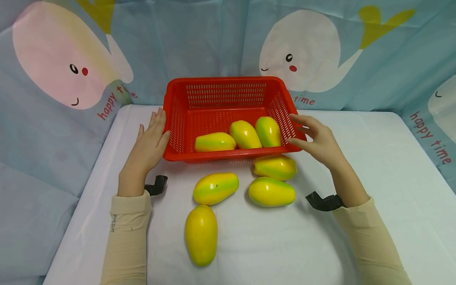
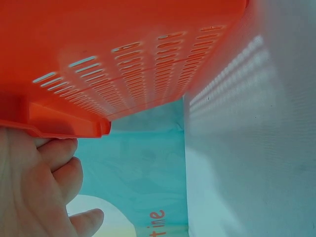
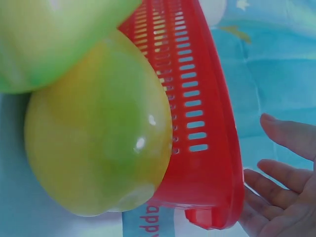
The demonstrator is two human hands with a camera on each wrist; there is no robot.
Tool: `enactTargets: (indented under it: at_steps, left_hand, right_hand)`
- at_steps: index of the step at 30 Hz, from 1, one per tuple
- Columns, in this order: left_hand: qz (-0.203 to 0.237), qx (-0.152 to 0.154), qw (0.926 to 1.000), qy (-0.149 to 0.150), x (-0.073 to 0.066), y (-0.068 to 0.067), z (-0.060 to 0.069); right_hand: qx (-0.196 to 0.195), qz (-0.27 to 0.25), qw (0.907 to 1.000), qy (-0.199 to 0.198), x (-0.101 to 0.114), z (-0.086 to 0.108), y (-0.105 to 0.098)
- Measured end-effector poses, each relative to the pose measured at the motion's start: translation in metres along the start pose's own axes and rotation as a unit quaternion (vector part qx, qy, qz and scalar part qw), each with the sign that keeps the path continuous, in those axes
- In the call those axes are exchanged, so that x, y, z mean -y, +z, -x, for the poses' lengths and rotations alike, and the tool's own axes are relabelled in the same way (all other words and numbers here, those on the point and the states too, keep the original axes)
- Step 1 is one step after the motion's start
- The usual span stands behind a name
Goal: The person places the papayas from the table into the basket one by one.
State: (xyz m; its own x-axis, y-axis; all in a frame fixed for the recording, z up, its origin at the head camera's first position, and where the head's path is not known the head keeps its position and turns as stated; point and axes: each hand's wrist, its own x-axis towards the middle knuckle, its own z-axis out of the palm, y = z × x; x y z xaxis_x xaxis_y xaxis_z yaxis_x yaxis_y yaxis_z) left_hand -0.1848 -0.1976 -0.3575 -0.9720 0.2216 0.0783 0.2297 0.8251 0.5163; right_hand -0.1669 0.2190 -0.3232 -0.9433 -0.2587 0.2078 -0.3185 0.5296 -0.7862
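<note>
Basket (image 1: 228,154) lies between the two hands, its long axis running from one to the other, a short end facing each. Left hand (image 1: 147,145): at the basket's left end, fingers extended and laid along the rim, gripping nothing. Right hand (image 1: 315,138): at the basket's right end, thumb and fingers spread wide by the rim; firm contact cannot be confirmed. In judgement, the left hand is nearer, its palm closer to the rim. Three fruits (image 1: 246,135) rest inside, along the basket's front wall; four loose fruits (image 1: 272,192) lie in front.
</note>
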Motion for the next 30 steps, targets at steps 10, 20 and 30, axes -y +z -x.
enactTargets:
  at_steps: [10,20,30]
  left_hand:
    - [0.005,-0.002,1.0000,0.003,0.001,0.001,0.000]
    - [0.004,0.001,1.0000,0.007,0.002,0.002,-0.001]
    - [0.007,-0.002,0.9998,0.018,0.005,0.002,-0.001]
  right_hand:
    - [-0.013,-0.004,0.9988,-0.047,0.003,0.022,0.002]
    - [-0.016,-0.057,0.9913,-0.118,0.019,0.041,0.012]
    - [0.043,-0.103,0.9722,-0.206,0.036,0.051,0.034]
